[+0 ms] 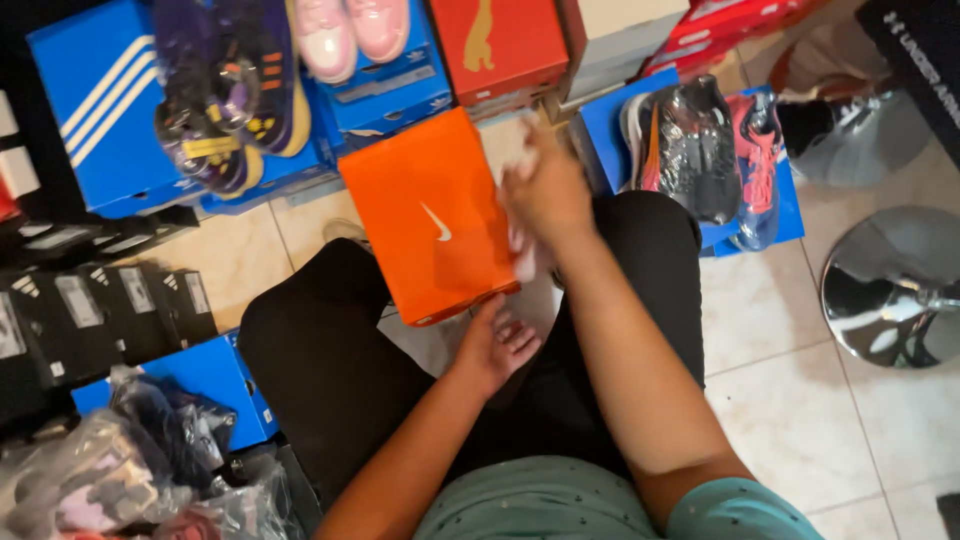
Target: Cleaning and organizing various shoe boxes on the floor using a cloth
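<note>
An orange shoe box [425, 215] rests across my knees, which are in black trousers. My left hand [492, 345] grips the box's near edge from below. My right hand [545, 190] is blurred at the box's right side, closed around something white [522, 255], which looks like paper or cloth. What lies under that hand is hidden.
Blue shoe boxes [100, 100] with purple shoes [225, 85] and pink shoes [350, 30] stand ahead, with a red box [500, 40]. Wrapped black and pink shoes [705, 150] lie on a blue box on the right. Black boxes [100, 310] are stacked on the left. A chrome stool base [890, 285] sits on the tiled floor.
</note>
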